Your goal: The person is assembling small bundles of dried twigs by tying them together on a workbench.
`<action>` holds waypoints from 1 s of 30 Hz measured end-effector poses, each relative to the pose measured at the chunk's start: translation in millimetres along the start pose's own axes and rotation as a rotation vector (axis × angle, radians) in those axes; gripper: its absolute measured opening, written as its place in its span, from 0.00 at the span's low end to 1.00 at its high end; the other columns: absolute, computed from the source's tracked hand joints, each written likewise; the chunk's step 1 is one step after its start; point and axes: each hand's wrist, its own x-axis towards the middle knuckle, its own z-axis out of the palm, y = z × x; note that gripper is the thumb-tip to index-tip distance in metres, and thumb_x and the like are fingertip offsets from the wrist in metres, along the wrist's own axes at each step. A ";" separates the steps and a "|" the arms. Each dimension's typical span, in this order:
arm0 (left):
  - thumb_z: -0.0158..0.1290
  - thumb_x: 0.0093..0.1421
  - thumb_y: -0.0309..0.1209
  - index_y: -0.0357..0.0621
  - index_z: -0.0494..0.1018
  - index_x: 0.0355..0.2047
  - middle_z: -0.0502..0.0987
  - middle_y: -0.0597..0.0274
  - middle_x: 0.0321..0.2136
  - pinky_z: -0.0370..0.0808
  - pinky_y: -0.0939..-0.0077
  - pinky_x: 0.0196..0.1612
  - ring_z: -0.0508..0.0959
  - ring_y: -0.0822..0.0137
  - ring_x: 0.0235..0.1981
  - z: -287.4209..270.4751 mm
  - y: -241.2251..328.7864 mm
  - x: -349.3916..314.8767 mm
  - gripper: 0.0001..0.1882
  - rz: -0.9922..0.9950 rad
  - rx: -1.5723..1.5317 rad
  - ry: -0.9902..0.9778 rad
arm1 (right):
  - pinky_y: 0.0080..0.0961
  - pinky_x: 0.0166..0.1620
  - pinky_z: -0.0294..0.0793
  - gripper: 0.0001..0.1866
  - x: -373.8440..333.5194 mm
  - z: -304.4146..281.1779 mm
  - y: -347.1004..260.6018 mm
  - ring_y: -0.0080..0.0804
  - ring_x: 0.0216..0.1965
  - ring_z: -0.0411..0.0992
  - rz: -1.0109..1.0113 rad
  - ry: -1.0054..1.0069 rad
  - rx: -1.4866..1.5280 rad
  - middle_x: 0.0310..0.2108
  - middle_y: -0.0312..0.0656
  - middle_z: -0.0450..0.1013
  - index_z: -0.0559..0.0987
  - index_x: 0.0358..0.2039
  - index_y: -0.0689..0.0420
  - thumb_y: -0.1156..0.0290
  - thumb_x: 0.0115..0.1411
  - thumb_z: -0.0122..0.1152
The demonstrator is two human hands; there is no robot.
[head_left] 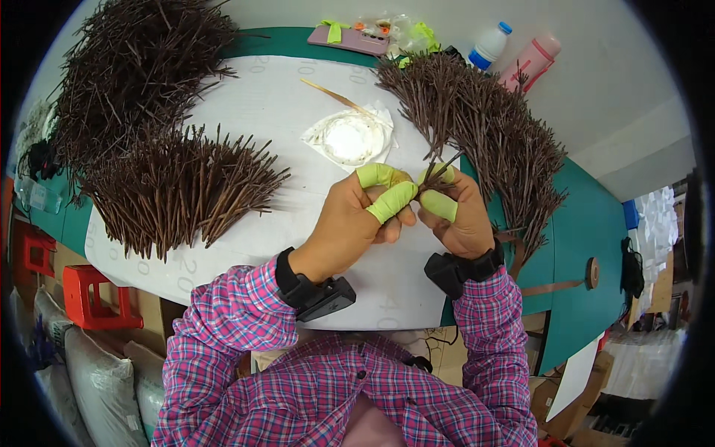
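Note:
Over the white table cover, my two hands meet in front of me, thumbs and forefingers wrapped in yellow-green finger covers. My right hand (463,217) is closed on a small brown branching twig (441,179), whose thin tips point up and right. Beside the twig's lower end, my left hand (346,217) pinches thumb and forefinger together; whatever lies between them is hidden. To the left is a spread bundle of brown twigs (179,194). A long row of branching twigs (484,127) lies just beyond my right hand.
A large dark twig heap (134,67) stands at the back left. Behind my hands sits a white dish (348,140) with a thin tan strip (335,95). A phone (346,39), a white bottle (490,46) and a pink bottle (532,59) line the back. A brown tape roll (592,273) lies right.

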 end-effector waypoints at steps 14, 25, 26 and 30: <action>0.51 0.54 0.28 0.39 0.69 0.34 0.70 0.68 0.21 0.57 0.91 0.17 0.63 0.83 0.16 -6.6 2.2 4.1 0.08 0.074 0.161 -0.041 | 0.09 0.19 0.54 0.09 -2.1 2.8 -1.2 0.11 0.18 0.60 -0.086 0.046 -0.203 0.25 0.32 0.70 0.73 0.32 0.60 0.82 0.48 0.56; 0.48 0.56 0.29 0.40 0.68 0.35 0.69 0.69 0.21 0.55 0.91 0.17 0.62 0.84 0.15 -6.2 3.9 2.9 0.08 -0.037 -0.028 -0.080 | 0.07 0.18 0.52 0.09 -5.1 -1.2 -5.8 0.10 0.16 0.56 -0.082 0.005 -0.198 0.33 0.44 0.72 0.71 0.33 0.61 0.80 0.50 0.53; 0.48 0.56 0.30 0.40 0.68 0.35 0.69 0.69 0.21 0.55 0.91 0.17 0.62 0.84 0.15 -6.1 3.8 2.8 0.08 -0.036 -0.038 -0.088 | 0.07 0.18 0.52 0.09 -5.1 -0.7 -5.8 0.10 0.16 0.56 -0.090 0.011 -0.199 0.33 0.44 0.72 0.71 0.33 0.61 0.80 0.49 0.53; 0.47 0.57 0.31 0.40 0.68 0.34 0.69 0.68 0.21 0.55 0.91 0.17 0.62 0.83 0.15 -6.0 4.1 2.5 0.08 -0.038 -0.040 -0.105 | 0.07 0.18 0.51 0.09 -4.9 0.2 -4.9 0.10 0.16 0.56 -0.111 0.029 -0.203 0.32 0.44 0.72 0.72 0.33 0.61 0.81 0.49 0.53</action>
